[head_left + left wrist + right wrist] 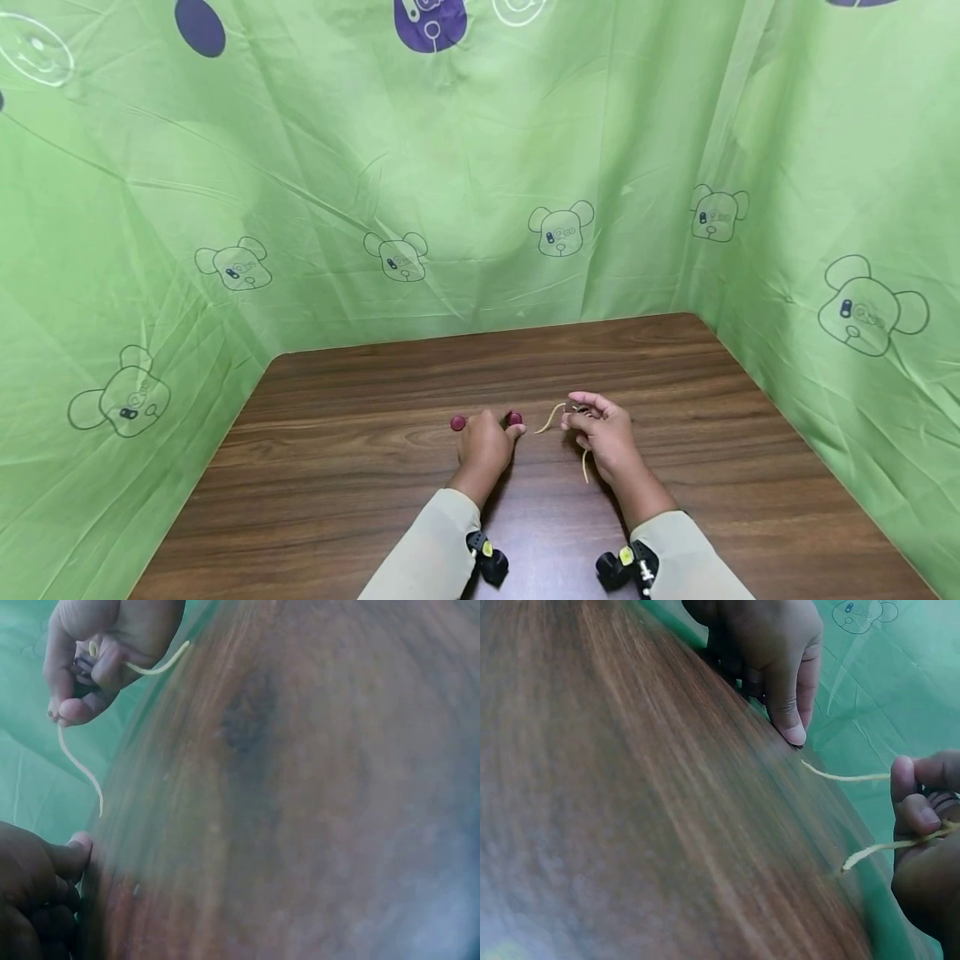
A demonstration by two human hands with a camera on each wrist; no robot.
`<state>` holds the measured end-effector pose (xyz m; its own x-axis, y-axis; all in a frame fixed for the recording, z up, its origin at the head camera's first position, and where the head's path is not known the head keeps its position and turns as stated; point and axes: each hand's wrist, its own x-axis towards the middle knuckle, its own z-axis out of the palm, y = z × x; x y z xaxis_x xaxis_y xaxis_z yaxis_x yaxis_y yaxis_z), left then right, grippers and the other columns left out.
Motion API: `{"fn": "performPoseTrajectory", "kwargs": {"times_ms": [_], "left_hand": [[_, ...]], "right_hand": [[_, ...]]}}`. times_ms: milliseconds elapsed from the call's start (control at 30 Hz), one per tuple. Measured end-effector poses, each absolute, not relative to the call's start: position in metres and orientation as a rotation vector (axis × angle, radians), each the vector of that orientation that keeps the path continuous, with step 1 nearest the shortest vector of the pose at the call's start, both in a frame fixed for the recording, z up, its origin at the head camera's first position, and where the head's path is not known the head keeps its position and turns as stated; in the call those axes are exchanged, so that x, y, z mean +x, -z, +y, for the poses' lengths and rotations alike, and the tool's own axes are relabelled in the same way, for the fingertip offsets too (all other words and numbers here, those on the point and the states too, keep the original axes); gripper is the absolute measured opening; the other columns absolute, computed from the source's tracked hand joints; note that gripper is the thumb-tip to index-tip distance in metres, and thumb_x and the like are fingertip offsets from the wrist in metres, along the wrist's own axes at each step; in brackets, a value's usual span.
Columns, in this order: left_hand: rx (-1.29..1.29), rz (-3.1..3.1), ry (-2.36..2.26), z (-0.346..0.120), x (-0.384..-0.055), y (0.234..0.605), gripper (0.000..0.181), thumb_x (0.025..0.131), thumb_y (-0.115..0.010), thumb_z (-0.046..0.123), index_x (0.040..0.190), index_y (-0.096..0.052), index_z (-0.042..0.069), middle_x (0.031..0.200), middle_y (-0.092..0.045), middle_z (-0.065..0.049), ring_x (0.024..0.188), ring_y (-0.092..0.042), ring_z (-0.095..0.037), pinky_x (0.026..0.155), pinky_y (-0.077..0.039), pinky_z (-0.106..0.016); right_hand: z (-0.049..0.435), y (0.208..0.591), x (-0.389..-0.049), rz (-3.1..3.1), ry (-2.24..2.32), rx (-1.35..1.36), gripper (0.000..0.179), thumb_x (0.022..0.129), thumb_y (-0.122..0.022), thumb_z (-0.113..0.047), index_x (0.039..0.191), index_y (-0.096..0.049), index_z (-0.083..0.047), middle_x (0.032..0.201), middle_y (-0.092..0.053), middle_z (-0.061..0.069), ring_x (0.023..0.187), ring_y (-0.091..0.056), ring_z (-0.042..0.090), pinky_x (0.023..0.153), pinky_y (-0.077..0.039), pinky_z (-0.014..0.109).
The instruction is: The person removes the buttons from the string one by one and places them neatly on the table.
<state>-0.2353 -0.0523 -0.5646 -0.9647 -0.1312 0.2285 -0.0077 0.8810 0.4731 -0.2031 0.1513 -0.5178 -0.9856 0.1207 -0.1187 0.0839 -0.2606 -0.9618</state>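
My left hand is low over the table, thumb and index finger pinching a dark red round bead. A second dark red bead lies on the table just left of that hand. My right hand is raised a little to the right and holds a pale yellow cord. One cord end points toward the left hand; the other hangs below the right palm. Small dark pieces show among the right fingers, partly hidden, so their kind is unclear.
The brown wood-grain table ends at a back edge against green curtains printed with bear faces. Curtains also close off the left and right sides. A small black camera is strapped at each wrist.
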Motion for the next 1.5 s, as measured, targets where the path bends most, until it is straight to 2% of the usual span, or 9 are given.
{"fn": "performPoseTrajectory", "kwargs": {"times_ms": [133, 267, 333, 433, 500, 600, 1067, 1333, 1500], "left_hand": [[0.076, -2.789, 0.717, -0.054, -0.230, 0.560, 0.032, 0.084, -0.091, 0.052, 0.104, -0.087, 0.029, 0.096, -0.083, -0.017, 0.079, -0.076, -0.038, 0.061, -0.054, -0.050], [0.016, -2.717, 0.884, -0.056, -0.213, 0.539, 0.038, 0.084, -0.094, 0.039, 0.117, -0.087, 0.020, 0.106, -0.084, -0.015, 0.093, -0.080, -0.040, 0.072, -0.061, -0.053], [-0.034, -2.657, 1.002, -0.058, -0.207, 0.535, 0.047, 0.083, -0.095, 0.032, 0.127, -0.083, 0.020, 0.096, -0.085, -0.009, 0.086, -0.080, -0.031, 0.070, -0.060, -0.049], [-0.057, -2.573, 1.201, -0.062, -0.206, 0.538, 0.052, 0.082, -0.095, 0.023, 0.131, -0.081, 0.013, 0.065, -0.068, 0.000, 0.061, -0.064, -0.014, 0.056, -0.051, -0.036], [-0.063, -2.543, 1.321, -0.064, -0.206, 0.539, 0.054, 0.083, -0.093, 0.018, 0.134, -0.078, 0.010, 0.056, -0.050, 0.007, 0.053, -0.046, -0.006, 0.050, -0.041, -0.027], [-0.061, -2.519, 1.457, -0.067, -0.205, 0.537, 0.056, 0.086, -0.091, 0.013, 0.139, -0.075, 0.008, 0.057, -0.048, 0.010, 0.052, -0.043, -0.001, 0.049, -0.037, -0.021], [-0.211, -2.400, 1.726, -0.069, -0.191, 0.527, 0.057, 0.091, -0.088, 0.012, 0.143, -0.070, 0.002, 0.063, -0.051, 0.006, 0.052, -0.042, 0.002, 0.050, -0.036, -0.016], [-0.248, -2.332, 1.932, -0.068, -0.181, 0.525, 0.059, 0.090, -0.088, 0.010, 0.144, -0.068, 0.000, 0.065, -0.059, 0.002, 0.054, -0.044, 0.000, 0.052, -0.035, -0.016], [-0.217, -2.285, 2.034, -0.068, -0.177, 0.526, 0.056, 0.090, -0.088, 0.007, 0.142, -0.070, -0.001, 0.070, -0.058, 0.000, 0.057, -0.045, 0.001, 0.055, -0.036, -0.015]], "right_hand": [[0.150, 0.517, -0.203, -1.938, -2.442, -0.263, 0.044, 0.095, -0.075, 0.004, 0.137, -0.065, 0.005, 0.075, -0.072, -0.008, 0.063, -0.067, 0.007, 0.049, -0.041, 0.017], [0.149, 0.517, -0.203, -1.975, -2.416, -0.235, 0.047, 0.099, -0.077, -0.005, 0.142, -0.062, 0.008, 0.075, -0.064, -0.009, 0.057, -0.057, 0.005, 0.051, -0.043, 0.018], [0.148, 0.517, -0.203, -1.994, -2.407, -0.215, 0.045, 0.102, -0.076, -0.008, 0.141, -0.063, 0.008, 0.077, -0.062, -0.009, 0.057, -0.054, 0.005, 0.052, -0.043, 0.018], [0.148, 0.518, -0.202, -2.013, -2.411, -0.178, 0.042, 0.103, -0.075, -0.009, 0.140, -0.065, 0.009, 0.078, -0.062, -0.008, 0.057, -0.051, 0.006, 0.053, -0.043, 0.019], [0.148, 0.519, -0.201, -2.020, -2.420, -0.154, 0.042, 0.103, -0.075, -0.008, 0.140, -0.065, 0.009, 0.077, -0.062, -0.008, 0.057, -0.050, 0.006, 0.053, -0.043, 0.019], [0.148, 0.518, -0.200, -2.023, -2.422, -0.122, 0.041, 0.102, -0.075, -0.004, 0.139, -0.065, 0.010, 0.076, -0.063, -0.009, 0.057, -0.050, 0.006, 0.053, -0.043, 0.019], [0.147, 0.516, -0.199, -2.127, -2.408, 0.004, 0.049, 0.100, -0.074, -0.001, 0.144, -0.058, 0.014, 0.079, -0.066, -0.009, 0.063, -0.055, 0.005, 0.054, -0.044, 0.018], [0.147, 0.516, -0.198, -2.167, -2.466, 0.082, 0.036, 0.097, -0.077, 0.001, 0.127, -0.059, 0.009, 0.083, -0.071, -0.012, 0.065, -0.059, 0.006, 0.056, -0.047, 0.019], [0.147, 0.518, -0.197, -2.206, -2.426, 0.133, 0.038, 0.099, -0.075, 0.001, 0.132, -0.062, 0.016, 0.077, -0.066, -0.010, 0.066, -0.058, 0.004, 0.055, -0.046, 0.017]]}}
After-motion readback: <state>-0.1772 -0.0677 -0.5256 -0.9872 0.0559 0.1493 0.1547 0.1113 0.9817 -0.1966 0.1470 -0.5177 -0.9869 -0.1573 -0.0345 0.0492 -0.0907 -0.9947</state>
